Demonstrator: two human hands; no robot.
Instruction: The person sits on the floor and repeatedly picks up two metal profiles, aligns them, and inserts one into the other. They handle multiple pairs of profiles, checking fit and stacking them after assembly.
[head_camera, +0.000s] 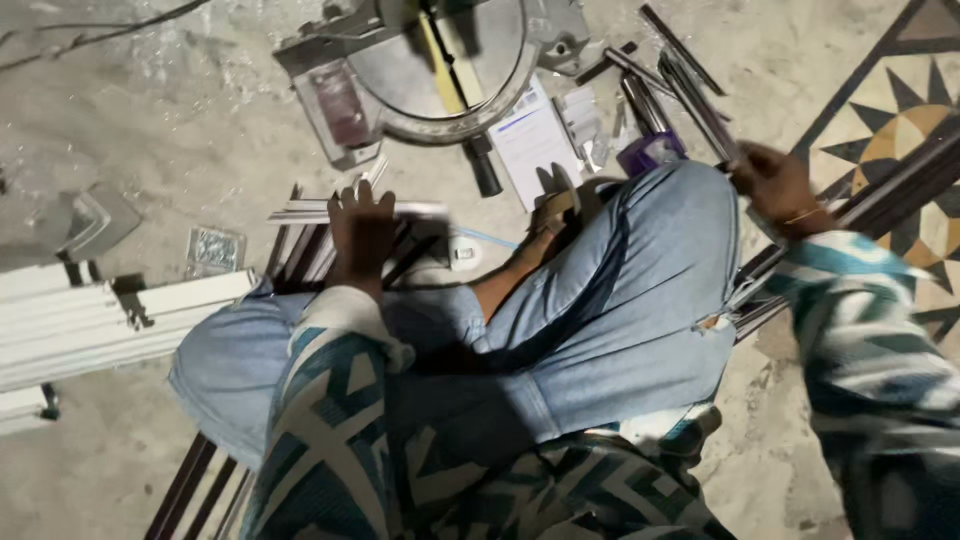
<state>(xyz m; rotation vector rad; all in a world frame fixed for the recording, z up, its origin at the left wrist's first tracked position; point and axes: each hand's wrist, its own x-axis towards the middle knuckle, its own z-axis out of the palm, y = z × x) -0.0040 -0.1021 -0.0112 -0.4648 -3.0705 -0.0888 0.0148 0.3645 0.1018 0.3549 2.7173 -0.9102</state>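
The left hand (362, 232) is lying palm-down, fingers spread flat, pressing on a bundle of dark brown metal profiles (312, 250) lying on the floor in front of the person's knee; not gripping, just holding them down. A short pale profile piece (352, 211) is sitting across the top of that bundle, right at the fingertips. The right hand (775, 185) is reaching out to the side and closing around the end of a long dark profile (880, 195) that is running diagonally away to the right; the fingers are wrapping it, a thin bangle showing at the wrist.

The person is sitting cross-legged in light blue jeans (600, 300) and a teal patterned sleeve, with more dark profiles passing under the legs and sticking out at the lower left.

Progress, as a judgement: sorting or measuring looks mid-way. Several cut lengths are already lying loose by the miter saw (440, 60), but the bundle under the left hand and the long piece in the right are uncut and not yet at the saw.

Further out: the saw's round table is sitting at the top centre, a white paper sheet (530, 135) just beside its base, a fan of thin dark offcuts (680, 75) to its right. White profiles (100, 320) are stacked at the far left. A star-pattern floor inlay (900, 120) is showing at the right edge. The concrete floor is dusty with shavings.
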